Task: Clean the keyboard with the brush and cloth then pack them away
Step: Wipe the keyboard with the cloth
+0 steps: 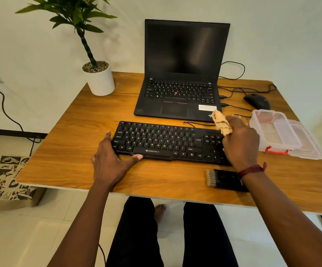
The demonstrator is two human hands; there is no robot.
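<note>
1. Keyboard [167,143] sits square in the middle of the tabletop [69,135], just in front of the laptop [177,97], right where both hands can reach it.
2. Left hand [112,160] is spread wide, holding nothing: fingers lie along the keyboard's 9 o'clock end and the thumb presses its near edge by the space bar. I read that as bracing, so the board doesn't slide under the wiping.
3. Right hand [241,143] is over the keyboard's 3 o'clock end, around the arrow and number keys, fingers curled tight on the cloth [221,123].
4. The cloth is bunched, with a loose tail sticking up toward 12 o'clock out of the fist. Whether any of it is touching the keys right now is hidden under the hand.
5. Brush [225,179] lies flat at 5 o'clock from the keyboard, just in front of it, bristles pointing to 9 o'clock, partly under the right wrist. Nobody is holding it; it looks parked within easy reach.
6. Box [275,130] is open at 3 o'clock, just beside the right hand, with its lid [306,143] lying against its far side. It looks ready for packing.
7. My call: we're in the cloth stage, with packing away not yet begun.
</note>
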